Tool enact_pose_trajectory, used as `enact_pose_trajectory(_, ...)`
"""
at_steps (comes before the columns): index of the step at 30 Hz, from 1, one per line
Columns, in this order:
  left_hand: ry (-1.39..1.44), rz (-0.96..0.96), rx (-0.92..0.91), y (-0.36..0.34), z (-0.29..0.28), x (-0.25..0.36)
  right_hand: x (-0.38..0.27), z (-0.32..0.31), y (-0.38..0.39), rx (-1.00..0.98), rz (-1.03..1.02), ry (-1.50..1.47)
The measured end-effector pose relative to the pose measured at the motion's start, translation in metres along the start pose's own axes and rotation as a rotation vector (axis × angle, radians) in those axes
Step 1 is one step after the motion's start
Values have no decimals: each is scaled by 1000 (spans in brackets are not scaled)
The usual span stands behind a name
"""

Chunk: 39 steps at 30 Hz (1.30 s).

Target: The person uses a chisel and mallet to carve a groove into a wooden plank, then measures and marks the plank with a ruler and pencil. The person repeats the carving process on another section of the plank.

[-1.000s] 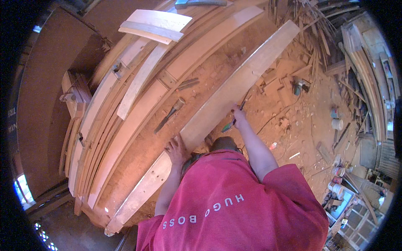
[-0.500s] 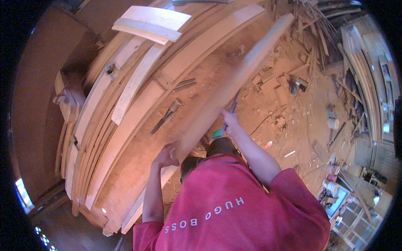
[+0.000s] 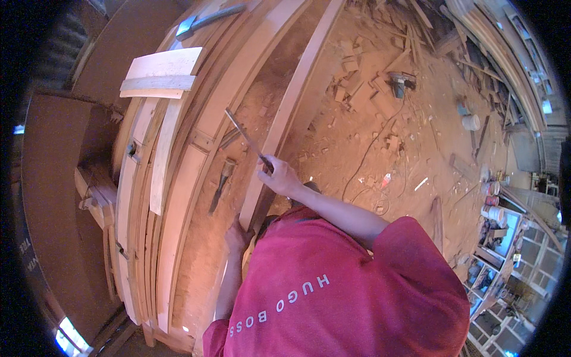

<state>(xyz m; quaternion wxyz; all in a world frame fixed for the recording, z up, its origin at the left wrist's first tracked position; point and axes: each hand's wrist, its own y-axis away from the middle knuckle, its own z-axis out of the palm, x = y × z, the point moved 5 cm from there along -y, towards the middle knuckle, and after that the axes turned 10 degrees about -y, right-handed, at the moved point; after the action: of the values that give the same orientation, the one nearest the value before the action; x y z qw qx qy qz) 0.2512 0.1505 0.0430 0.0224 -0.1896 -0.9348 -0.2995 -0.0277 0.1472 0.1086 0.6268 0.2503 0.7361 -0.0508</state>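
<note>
My right hand [image 3: 276, 175] is closed on a long thin tool [image 3: 242, 128] with a metal shaft, held over a long board [image 3: 300, 77] that stands tilted on edge, narrow face upward. My left hand [image 3: 238, 235], lower down, grips the same board; its fingertips are partly hidden. To the left, a chisel-like tool with a wide handle [image 3: 222, 178] lies in the sawdust beside curved planks [image 3: 184, 232].
A short pale plank piece [image 3: 160, 62] and a hammer-like tool [image 3: 208, 21] rest on the curved stack. Rightward are wood offcuts [image 3: 363, 77], a corded power tool [image 3: 399, 83], a cable, buckets [image 3: 471, 122], a cluttered shelf [image 3: 493, 262] and leaning lumber [image 3: 505, 59].
The board has been turned from its broad face onto its edge. My right hand has moved left and up over it, the tool now pointing up-left. The whole view has shifted.
</note>
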Motion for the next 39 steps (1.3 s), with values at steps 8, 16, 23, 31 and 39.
enact_pose_trajectory(8,17,124,-20,-35,-12,44,7,-13,7,16,-34,-65)
enact_pose_trajectory(16,150,137,140,-71,-39,101,-19,-46,15,197,-34,-119)
enact_pose_trajectory(23,134,155,148,-61,8,51,-17,-60,35,-14,-60,13)
enact_pose_trajectory(31,142,-44,149,-19,-2,36,-32,-11,43,-430,-341,408)
enact_pose_trajectory(39,1020,-160,505,106,13,9,-87,105,90,-820,-563,630)
